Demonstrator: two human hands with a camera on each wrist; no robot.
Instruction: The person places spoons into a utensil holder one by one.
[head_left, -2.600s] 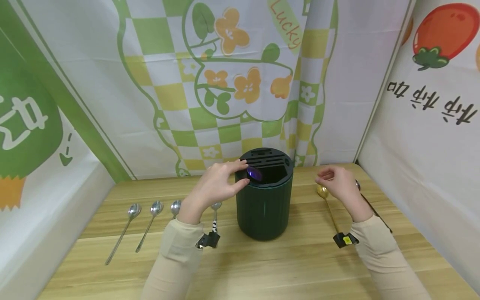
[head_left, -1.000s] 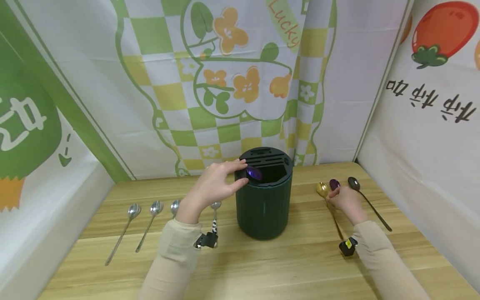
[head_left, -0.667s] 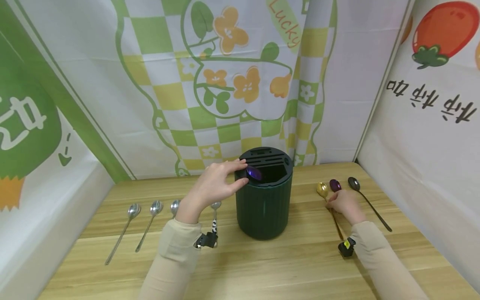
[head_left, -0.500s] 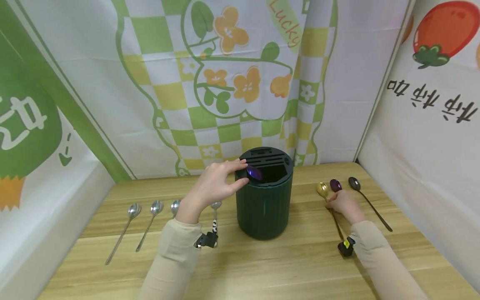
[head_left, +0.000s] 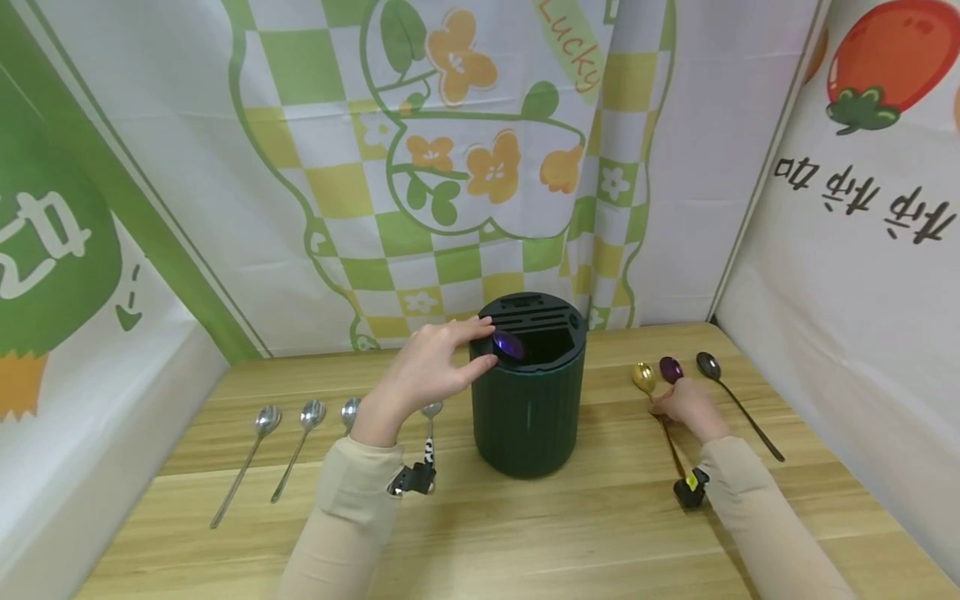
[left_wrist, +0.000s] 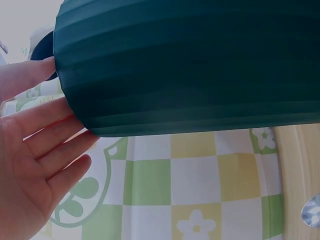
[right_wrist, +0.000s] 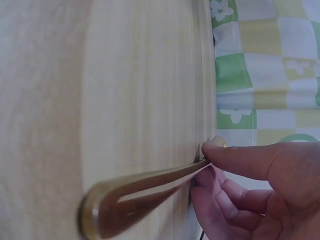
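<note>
The dark green ribbed canister (head_left: 527, 417) stands upright on the table, its black slotted lid open at the front. My left hand (head_left: 431, 367) rests its straight fingertips and thumb against the canister's left rim. Between them, a purple spoon (head_left: 509, 345) leans in the opening, only its bowl showing. My right hand (head_left: 693, 407) pinches the handle of a gold spoon (head_left: 643, 377) between thumb and forefinger; the spoon lies on the table. In the right wrist view its broad handle end (right_wrist: 117, 210) is close to the camera. A second purple spoon (head_left: 671, 369) is partly hidden behind that hand.
A black spoon (head_left: 707, 364) lies farthest right. Left of the canister, several silver spoons (head_left: 267, 419) lie in a row, one partly covered by the left hand. A spoon with a black-and-white patterned handle (head_left: 430, 452) is closest to the canister. A printed curtain (head_left: 450, 275) hangs behind the table.
My right hand has come down from above the gold spoon's bowl, moved toward the handle and taken hold of it. My left hand stays at the canister's rim.
</note>
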